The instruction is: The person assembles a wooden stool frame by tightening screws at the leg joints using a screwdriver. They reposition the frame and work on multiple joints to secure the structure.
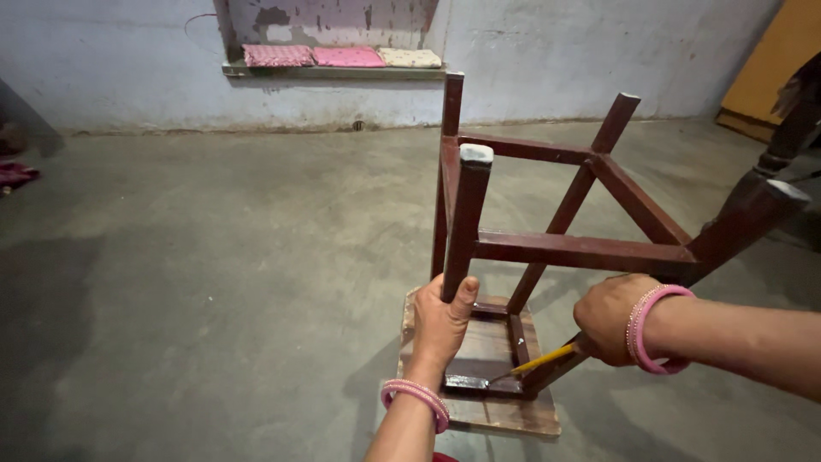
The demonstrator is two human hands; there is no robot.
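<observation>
A dark red wooden stool [547, 248] stands upside down on the concrete floor, its seat board [496, 411] flat on the ground and its legs pointing up. My left hand [440, 321] grips the nearest leg low down. My right hand [611, 316] is closed around a thin yellow-handled tool [540, 360], whose tip touches the inner frame by the seat near the right front leg. Pink bangles sit on both wrists.
The grey concrete floor [214, 257] spreads to the left and back. A wall ledge [333, 73] at the far side carries three small cushions. An orange door [774, 68] stands at the far right, with dark wooden furniture [795, 120] beside it.
</observation>
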